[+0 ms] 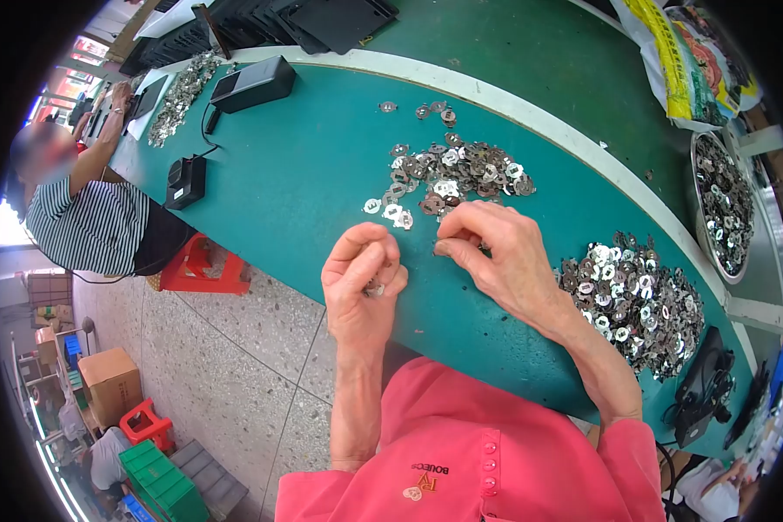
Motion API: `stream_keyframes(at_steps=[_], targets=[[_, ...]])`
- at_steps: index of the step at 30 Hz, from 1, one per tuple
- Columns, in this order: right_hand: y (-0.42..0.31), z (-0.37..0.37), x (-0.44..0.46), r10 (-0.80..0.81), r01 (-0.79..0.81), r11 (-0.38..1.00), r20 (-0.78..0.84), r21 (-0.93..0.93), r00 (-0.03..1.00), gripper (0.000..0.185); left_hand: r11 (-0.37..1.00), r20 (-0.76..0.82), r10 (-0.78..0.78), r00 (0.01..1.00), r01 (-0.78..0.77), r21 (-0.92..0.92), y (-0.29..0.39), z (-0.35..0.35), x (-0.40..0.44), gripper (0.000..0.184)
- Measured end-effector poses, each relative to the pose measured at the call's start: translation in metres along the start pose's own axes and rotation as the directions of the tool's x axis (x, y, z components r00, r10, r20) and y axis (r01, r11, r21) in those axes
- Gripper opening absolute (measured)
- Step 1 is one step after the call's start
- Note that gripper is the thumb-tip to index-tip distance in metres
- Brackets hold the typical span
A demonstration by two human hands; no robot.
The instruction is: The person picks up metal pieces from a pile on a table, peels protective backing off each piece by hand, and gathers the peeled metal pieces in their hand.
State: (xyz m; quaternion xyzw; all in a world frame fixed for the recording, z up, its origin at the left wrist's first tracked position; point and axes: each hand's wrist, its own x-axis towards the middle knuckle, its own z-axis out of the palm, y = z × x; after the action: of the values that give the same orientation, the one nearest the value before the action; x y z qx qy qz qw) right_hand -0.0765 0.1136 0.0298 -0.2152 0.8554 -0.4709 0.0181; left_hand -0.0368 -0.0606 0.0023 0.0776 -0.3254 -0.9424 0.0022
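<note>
My left hand is raised over the front edge of the green table, its fingers curled round at least one small metal disc that shows below the thumb. Beside it, my right hand is pinched, thumb against forefinger, low over the tabletop. Whatever lies between those fingertips is too small to name. Just beyond my right hand spreads a loose heap of flat, round, silvery metal discs with cut-outs. Nearer my right forearm is a larger, thicker pile of similar discs.
The green table carries a black box and a black adapter. A metal basin of discs stands at right, near a cable bundle. Another person works at the far left, near a red stool.
</note>
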Motion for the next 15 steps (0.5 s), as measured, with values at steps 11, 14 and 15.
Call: stream_keyframes(at_steps=[11, 14, 15], targets=[[-0.015, 0.000, -0.002, -0.009, 0.031, 0.969, -0.088, 0.246, 0.996, 0.010, 0.989, -0.064, -0.026, 0.998, 0.035, 0.145, -0.021, 0.018, -0.004, 0.014], [-0.015, 0.003, -0.001, -0.005, 0.026, 0.936, -0.062, 0.352, 0.998, 0.011, 0.988, -0.086, -0.061, 0.994, 0.072, 0.135, -0.018, 0.017, -0.003, 0.015], [-0.015, 0.003, -0.001, 0.001, 0.022, 0.921, -0.058, 0.390, 0.998, 0.011, 0.987, -0.089, -0.088, 0.992, 0.099, 0.128, -0.017, 0.017, -0.003, 0.015]])
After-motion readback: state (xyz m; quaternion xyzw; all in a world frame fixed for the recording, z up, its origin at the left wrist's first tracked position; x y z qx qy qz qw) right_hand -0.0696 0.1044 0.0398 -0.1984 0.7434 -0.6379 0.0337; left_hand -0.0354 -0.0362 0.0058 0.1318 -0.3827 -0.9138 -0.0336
